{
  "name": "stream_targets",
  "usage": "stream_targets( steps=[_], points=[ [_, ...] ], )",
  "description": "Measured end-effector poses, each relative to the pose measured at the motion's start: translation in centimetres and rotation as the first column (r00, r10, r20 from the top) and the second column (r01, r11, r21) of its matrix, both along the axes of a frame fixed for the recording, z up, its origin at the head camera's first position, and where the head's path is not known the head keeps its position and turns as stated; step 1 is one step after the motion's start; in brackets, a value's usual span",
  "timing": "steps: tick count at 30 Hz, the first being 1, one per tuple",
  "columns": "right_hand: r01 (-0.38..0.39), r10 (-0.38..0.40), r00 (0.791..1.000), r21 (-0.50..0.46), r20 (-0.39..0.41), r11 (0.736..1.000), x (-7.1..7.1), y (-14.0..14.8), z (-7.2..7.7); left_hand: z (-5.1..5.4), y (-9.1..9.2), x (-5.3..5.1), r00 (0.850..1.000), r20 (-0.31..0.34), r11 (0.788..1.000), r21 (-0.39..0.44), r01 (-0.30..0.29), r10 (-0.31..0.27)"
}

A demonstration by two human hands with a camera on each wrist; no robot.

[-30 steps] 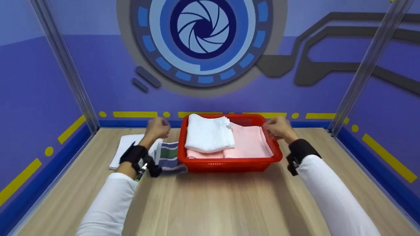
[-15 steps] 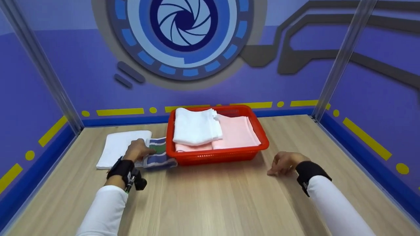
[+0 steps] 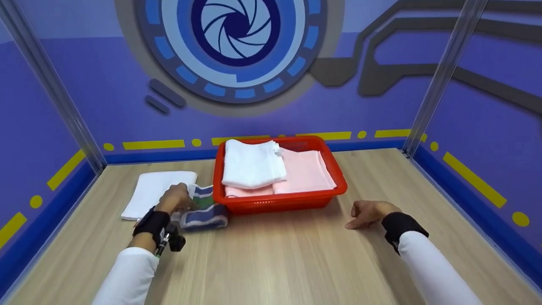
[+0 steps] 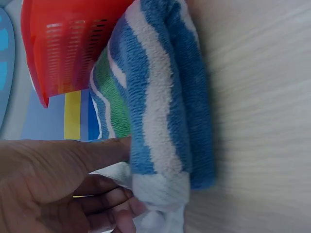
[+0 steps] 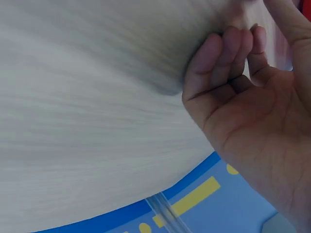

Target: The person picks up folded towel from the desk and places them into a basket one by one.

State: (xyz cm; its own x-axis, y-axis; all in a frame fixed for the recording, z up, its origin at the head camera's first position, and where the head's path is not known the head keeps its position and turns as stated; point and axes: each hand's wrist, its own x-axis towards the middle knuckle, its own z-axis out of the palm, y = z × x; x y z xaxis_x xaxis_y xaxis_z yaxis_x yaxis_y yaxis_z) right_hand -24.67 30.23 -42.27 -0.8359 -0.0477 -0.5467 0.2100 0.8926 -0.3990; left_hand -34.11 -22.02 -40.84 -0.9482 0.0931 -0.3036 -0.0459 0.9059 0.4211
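Observation:
My left hand (image 3: 175,198) pinches the left end of a folded towel (image 3: 205,214) with blue, green and white stripes. Seen from the left wrist, the thumb (image 4: 104,153) lies against the striped towel (image 4: 158,107) and the other fingers curl beneath its white edge. The towel's right end lies against or under the red plastic basket (image 3: 279,201); which of the two I cannot tell. Beside the basket's right front, my right hand (image 3: 370,213) hovers or rests low at the table with loosely curled fingers, holding nothing.
Inside the basket a folded white towel (image 3: 252,164) lies on folded pink towels (image 3: 305,171). Another folded white towel (image 3: 150,188) lies flat left of my left hand. Patterned panels wall in the wooden table (image 3: 275,258) at the back and sides.
My left hand has come down onto the striped towel and drawn it slightly toward me. My right hand has left the basket's right rim and moved nearer me. The head view has shifted.

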Motion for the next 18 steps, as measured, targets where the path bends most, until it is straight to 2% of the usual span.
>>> stream_targets(
  steps=[3, 9, 11, 16, 18],
  points=[
    [-0.042, 0.042, 0.999, 0.013, -0.007, 0.999, 0.2, 0.3, 0.1, 0.3, -0.2, 1.0, 0.998, 0.015, 0.998, -0.001, 0.061, -0.061],
    [-0.081, 0.081, 0.997, 0.020, -0.019, 0.997, -0.1, 0.3, 0.2, 0.4, -1.5, 3.6, 0.993, 0.044, 0.992, 0.054, 0.111, -0.113],
    [-0.090, 0.090, 0.996, 0.020, -0.018, 0.996, -0.1, 0.3, 0.2, 0.3, -1.9, 4.5, 0.988, 0.088, 0.991, 0.052, 0.121, -0.125],
    [-0.093, 0.094, 0.996, 0.054, -0.006, 0.994, 0.0, 0.0, 0.2, -0.5, -2.1, 6.1, 0.956, 0.243, 0.986, 0.054, 0.156, -0.165],
    [-0.100, 0.101, 0.995, 0.074, -0.007, 0.992, 0.1, -0.2, 0.1, -0.9, -1.9, 6.5, 0.947, 0.272, 0.985, 0.071, 0.155, -0.169]
  ],
)
